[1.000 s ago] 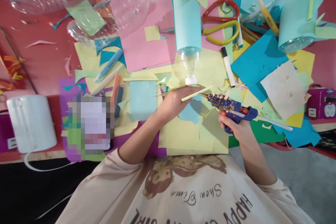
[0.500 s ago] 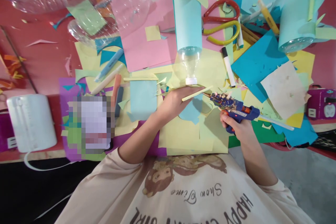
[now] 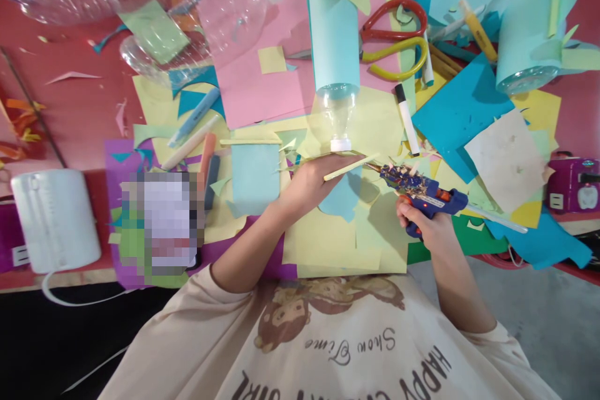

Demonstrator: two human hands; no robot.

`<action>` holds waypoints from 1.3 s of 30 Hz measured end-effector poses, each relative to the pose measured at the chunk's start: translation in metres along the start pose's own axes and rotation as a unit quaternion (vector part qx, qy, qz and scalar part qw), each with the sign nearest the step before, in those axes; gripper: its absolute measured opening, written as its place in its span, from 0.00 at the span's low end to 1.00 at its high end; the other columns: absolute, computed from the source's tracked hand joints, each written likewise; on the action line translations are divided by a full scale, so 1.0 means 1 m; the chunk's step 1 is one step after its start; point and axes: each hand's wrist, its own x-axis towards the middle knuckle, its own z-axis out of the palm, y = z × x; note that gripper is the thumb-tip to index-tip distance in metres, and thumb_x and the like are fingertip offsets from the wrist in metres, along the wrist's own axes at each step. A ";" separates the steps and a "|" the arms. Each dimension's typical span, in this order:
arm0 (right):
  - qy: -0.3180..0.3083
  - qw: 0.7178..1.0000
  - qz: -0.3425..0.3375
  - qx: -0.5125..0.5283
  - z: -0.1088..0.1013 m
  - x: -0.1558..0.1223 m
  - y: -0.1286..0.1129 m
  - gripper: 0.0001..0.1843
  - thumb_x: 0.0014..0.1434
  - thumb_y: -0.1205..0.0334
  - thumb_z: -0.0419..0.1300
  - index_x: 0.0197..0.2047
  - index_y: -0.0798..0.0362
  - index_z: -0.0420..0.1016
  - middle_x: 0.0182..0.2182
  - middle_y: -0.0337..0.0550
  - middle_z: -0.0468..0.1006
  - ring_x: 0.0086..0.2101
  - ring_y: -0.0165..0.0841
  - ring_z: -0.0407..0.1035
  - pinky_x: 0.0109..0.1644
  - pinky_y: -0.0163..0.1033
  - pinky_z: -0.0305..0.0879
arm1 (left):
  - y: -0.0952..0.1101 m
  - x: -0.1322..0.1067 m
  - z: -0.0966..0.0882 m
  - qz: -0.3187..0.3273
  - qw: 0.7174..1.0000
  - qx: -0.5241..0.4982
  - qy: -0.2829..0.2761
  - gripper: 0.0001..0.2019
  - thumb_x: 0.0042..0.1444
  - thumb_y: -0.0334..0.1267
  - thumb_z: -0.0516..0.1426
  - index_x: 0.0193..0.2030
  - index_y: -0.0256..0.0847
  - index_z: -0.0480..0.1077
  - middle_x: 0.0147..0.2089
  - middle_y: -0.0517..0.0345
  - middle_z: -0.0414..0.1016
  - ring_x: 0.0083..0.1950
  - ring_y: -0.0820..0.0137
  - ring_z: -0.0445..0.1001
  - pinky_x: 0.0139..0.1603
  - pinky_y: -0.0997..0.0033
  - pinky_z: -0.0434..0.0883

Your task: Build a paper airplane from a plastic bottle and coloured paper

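My left hand [image 3: 312, 181] is closed on a piece of pale yellow paper [image 3: 349, 167], whose narrow folded edge points right. In my right hand [image 3: 424, 225] is a blue hot glue gun [image 3: 422, 192], its front crusted with paper scraps and a clear glue stick [image 3: 497, 220] sticking out the back. The nozzle sits close to the right end of the yellow paper; whether they touch I cannot tell. Just beyond my left hand lies a plastic bottle [image 3: 335, 44] wrapped in light blue paper, its white cap toward me and yellow paper fins at its far end.
Scissors [image 3: 398, 44] with red and yellow handles lie partly under the bottle. A black-capped marker [image 3: 407, 120] is right of it. Another wrapped bottle [image 3: 527, 44] stands at the right. Clear bottles [image 3: 229, 19] lie at the back left, and a white box-shaped device [image 3: 56, 219] at the left edge.
The glue gun and my right hand have shifted slightly to the right, drawing the nozzle along toward the end of the yellow paper. My left hand stays almost still.
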 end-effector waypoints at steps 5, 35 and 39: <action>0.020 1.000 0.001 0.003 0.001 0.000 0.002 0.13 0.51 0.54 0.60 0.20 0.51 0.67 0.16 0.37 0.69 0.21 0.30 0.64 0.30 0.37 0.60 | -0.001 0.000 0.001 -0.002 1.000 0.000 0.001 0.18 0.63 0.29 0.51 0.57 0.42 0.72 0.56 0.56 0.78 0.57 0.69 0.76 0.56 0.71 0.74; 0.069 0.997 0.039 0.014 -0.004 -0.001 0.005 0.14 0.51 0.54 0.61 0.20 0.51 0.67 0.17 0.38 0.70 0.22 0.30 0.64 0.31 0.38 0.60 | 0.001 -0.001 0.000 -0.023 1.000 -0.010 -0.004 0.18 0.64 0.31 0.51 0.57 0.42 0.72 0.57 0.56 0.77 0.57 0.68 0.76 0.57 0.71 0.72; 0.072 0.997 0.033 0.021 -0.004 0.000 0.004 0.15 0.51 0.53 0.62 0.19 0.51 0.66 0.16 0.37 0.69 0.22 0.30 0.63 0.32 0.38 0.60 | 0.001 -0.001 0.000 -0.024 1.000 -0.012 -0.003 0.17 0.64 0.32 0.51 0.57 0.44 0.72 0.56 0.57 0.77 0.57 0.68 0.76 0.57 0.69 0.73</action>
